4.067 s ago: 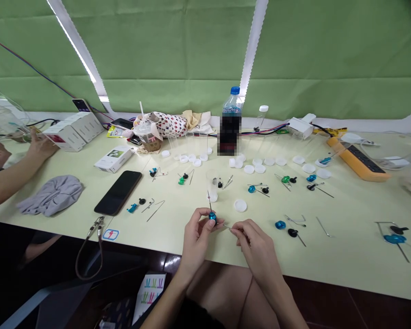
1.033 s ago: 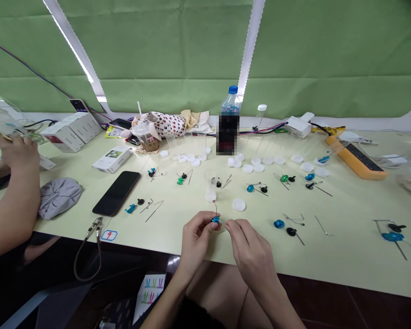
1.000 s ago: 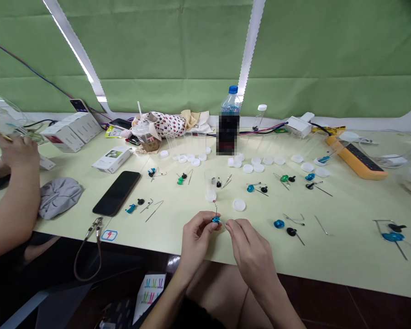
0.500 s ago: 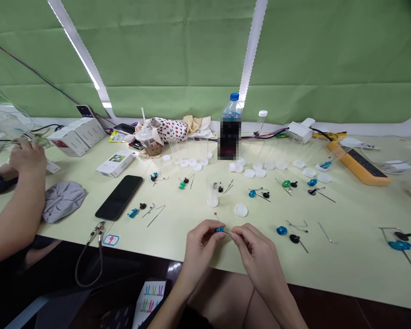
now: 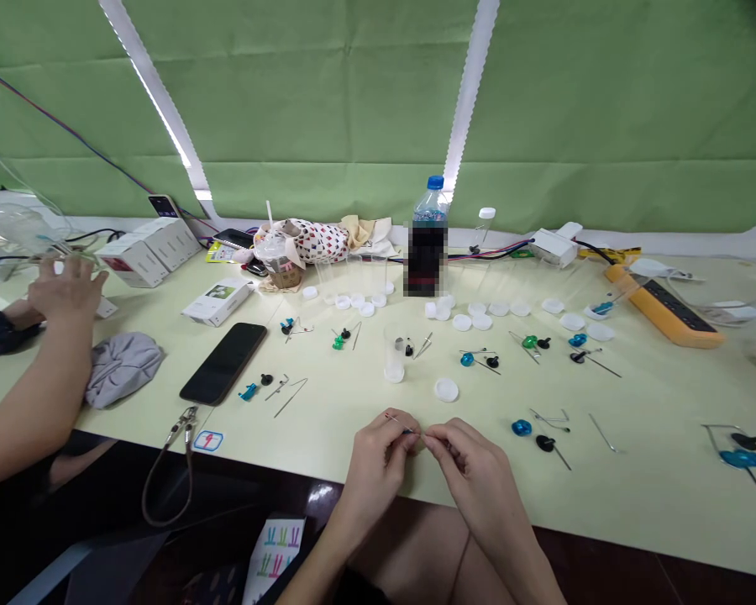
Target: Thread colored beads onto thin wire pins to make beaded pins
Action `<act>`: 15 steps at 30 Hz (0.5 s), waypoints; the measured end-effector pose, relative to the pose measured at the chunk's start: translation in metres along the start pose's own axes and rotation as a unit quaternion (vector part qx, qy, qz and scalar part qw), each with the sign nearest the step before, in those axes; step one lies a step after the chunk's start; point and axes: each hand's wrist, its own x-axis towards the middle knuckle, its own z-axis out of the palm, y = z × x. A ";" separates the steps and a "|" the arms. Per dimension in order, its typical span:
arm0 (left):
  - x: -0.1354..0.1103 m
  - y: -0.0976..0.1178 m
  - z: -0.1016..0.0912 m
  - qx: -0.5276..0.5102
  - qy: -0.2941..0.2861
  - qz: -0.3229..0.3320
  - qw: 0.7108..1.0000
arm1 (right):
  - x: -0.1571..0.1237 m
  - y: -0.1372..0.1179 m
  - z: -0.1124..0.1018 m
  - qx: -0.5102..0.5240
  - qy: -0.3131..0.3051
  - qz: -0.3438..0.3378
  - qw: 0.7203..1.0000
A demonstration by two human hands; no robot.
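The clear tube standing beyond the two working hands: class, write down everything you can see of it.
The clear tube looks like plastic, see-through above and cloudier white towards its base. It stands upright on the pale table, beyond the left hand and right hand; neither touches it. A round white lid lies apart, to its right and nearer the viewer. A small black piece shows at its right edge; whether they touch cannot be told.
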 end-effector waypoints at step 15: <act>0.001 -0.006 0.003 -0.131 0.030 -0.094 0.986 | -0.018 0.030 -0.021 -0.275 0.091 -0.299 0.909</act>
